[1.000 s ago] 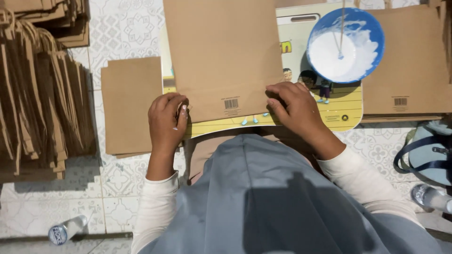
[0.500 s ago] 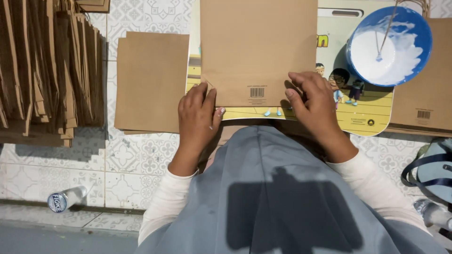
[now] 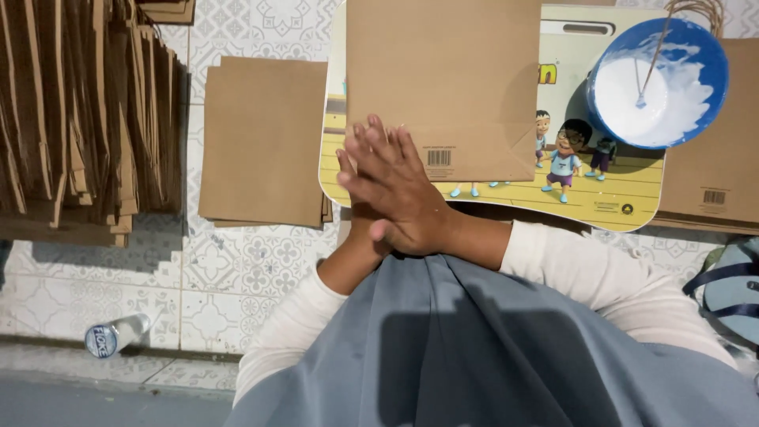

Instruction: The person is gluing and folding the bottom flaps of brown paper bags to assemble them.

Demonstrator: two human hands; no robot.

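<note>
On the yellow cartoon-printed lap tray, the flat brown paper bag lies at the middle; the right hand rests open, fingers spread, across the left hand, both pressing its lower left corner, grasping nothing. Right of the bag stands a blue bowl of white glue; left of the tray lies a stack of brown paper sheets

A patterned white tile floor carries a small lap desk with a cartoon-printed top. On the desk lie a flat brown paper bag and a blue bowl of white paste. Directly on the floor lie a stack of brown bags, upright bags at left, and a toppled cup.
</note>
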